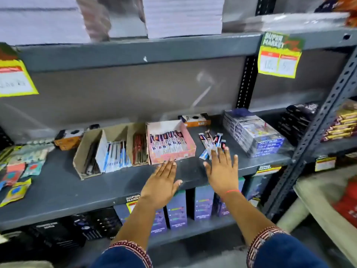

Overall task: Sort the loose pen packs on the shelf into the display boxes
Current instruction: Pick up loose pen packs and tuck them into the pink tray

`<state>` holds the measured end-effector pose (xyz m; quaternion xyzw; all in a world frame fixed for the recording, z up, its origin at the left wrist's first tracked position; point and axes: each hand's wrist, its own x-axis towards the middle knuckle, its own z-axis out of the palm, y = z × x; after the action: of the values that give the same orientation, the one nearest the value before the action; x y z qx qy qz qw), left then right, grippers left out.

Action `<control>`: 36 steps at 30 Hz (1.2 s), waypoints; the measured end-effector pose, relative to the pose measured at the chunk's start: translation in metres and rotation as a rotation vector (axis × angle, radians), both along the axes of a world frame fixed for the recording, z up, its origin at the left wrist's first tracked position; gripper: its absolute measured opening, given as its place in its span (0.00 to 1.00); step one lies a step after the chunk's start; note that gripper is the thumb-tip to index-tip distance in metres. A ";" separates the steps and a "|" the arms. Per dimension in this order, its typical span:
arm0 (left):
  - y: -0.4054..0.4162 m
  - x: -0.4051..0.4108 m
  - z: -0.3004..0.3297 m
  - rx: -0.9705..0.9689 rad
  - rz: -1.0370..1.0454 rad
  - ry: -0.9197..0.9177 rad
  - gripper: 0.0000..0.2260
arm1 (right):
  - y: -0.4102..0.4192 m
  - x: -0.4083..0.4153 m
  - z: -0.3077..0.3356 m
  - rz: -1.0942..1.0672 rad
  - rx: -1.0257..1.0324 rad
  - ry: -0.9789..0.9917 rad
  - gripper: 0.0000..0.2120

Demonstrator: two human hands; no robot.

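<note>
Several loose pen packs [211,143] lie fanned on the grey shelf [58,188], just right of a pink display box [190,146] that holds a row of similar packs. My right hand [222,170] hovers flat and empty, fingertips touching the near end of the loose packs. My left hand [161,183] is flat and empty too, fingertips at the pink box's front edge. Left of the pink box stand brown cardboard display boxes [85,151] with blue-white and dark pen packs inside.
A wrapped stack of flat packs [255,136] sits to the right of the loose packs. Orange boxes [67,139] stand at the back. Colourful sachets [17,169] lie at the far left. Purple boxes [176,211] fill the shelf below. A slotted steel upright [316,120] rises on the right.
</note>
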<state>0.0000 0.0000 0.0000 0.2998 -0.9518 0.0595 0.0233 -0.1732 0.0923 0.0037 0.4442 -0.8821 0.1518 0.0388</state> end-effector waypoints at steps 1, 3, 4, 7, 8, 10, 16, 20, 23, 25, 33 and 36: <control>-0.004 -0.006 -0.006 0.014 -0.005 -0.014 0.26 | -0.005 -0.009 -0.003 -0.033 0.011 0.010 0.25; -0.012 -0.019 -0.016 0.065 -0.011 -0.013 0.26 | -0.016 -0.026 -0.008 -0.081 0.000 0.039 0.22; -0.014 -0.026 -0.020 0.078 -0.019 -0.018 0.26 | -0.020 -0.033 -0.008 -0.094 0.001 0.041 0.21; -0.022 -0.046 -0.029 0.145 0.003 0.020 0.27 | -0.039 -0.051 -0.006 -0.115 0.009 0.041 0.17; -0.025 -0.050 -0.031 0.150 0.012 0.035 0.27 | -0.046 -0.058 -0.001 -0.124 0.021 0.023 0.17; -0.030 -0.051 -0.036 0.160 0.011 0.063 0.26 | -0.057 -0.070 0.005 -0.136 0.032 0.006 0.17; -0.027 -0.047 -0.038 0.128 -0.017 0.196 0.25 | -0.086 -0.089 0.016 -0.120 0.056 -0.241 0.15; -0.026 -0.047 -0.036 0.144 -0.010 0.231 0.25 | -0.091 -0.093 0.018 -0.150 0.053 -0.341 0.15; -0.025 -0.047 -0.034 0.140 -0.023 0.221 0.25 | -0.095 -0.097 0.021 -0.185 0.000 -0.416 0.13; -0.024 -0.046 -0.034 0.129 -0.038 0.211 0.25 | -0.095 -0.101 0.024 -0.236 -0.087 -0.504 0.11; -0.027 -0.047 -0.034 0.172 -0.020 0.144 0.26 | -0.068 -0.080 0.027 -0.176 -0.615 -1.152 0.16; -0.027 -0.048 -0.036 0.122 -0.028 0.139 0.26 | -0.047 -0.060 0.022 -0.058 -0.698 -1.330 0.12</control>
<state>-0.0478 -0.0273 -0.0359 0.2907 -0.9539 -0.0198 0.0717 -0.2332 0.0458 0.0256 0.1973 -0.6315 0.6579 -0.3599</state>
